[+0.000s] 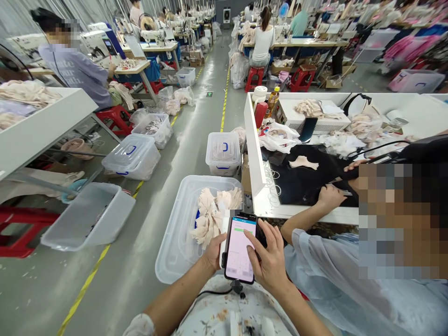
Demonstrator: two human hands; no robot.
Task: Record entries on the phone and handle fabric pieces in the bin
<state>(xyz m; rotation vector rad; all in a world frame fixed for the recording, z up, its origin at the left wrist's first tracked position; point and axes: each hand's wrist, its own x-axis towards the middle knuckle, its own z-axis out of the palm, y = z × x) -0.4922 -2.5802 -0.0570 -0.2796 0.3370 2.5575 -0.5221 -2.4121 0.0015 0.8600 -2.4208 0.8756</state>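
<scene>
My left hand [214, 252] is closed around a smartphone [241, 254], holding it upright in front of my lap. Its lit screen has a blue bar, a green stripe and what looks like a keypad; the text is too small to read. Over the screen, my right hand [270, 257] has its fingers spread, with the index fingertip at the green stripe. A cable runs near the phone's lower end. Just behind the phone, beige fabric pieces [207, 217] lie bunched on the translucent lid [171, 238] of a plastic box.
To my right, a co-worker's hand [331, 196] works on a black mat [297, 184] on a white table [261, 161]. Lidded boxes [224, 151] stand along the aisle [189, 126]. At left are an uncovered bin [75, 224] and a red stool [24, 228].
</scene>
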